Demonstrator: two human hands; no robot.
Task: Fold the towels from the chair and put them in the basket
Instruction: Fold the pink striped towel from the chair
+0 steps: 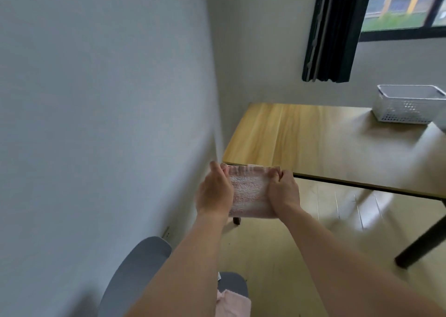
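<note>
left hand (213,191): grips pink towel (249,191) left edge
right hand (283,192): fingers curled, pinching towel's right edge
white basket (407,106): on wooden table (313,142)

A wooden counter (325,145) on dark legs stands in the corner, its left edge against a pale grey wall (96,99). Above its far side hangs a dark curtain (335,29) beside a black-framed window (405,5) showing daylight. Beneath the counter, glossy light wood floor (277,256) reflects the brightness.
</note>
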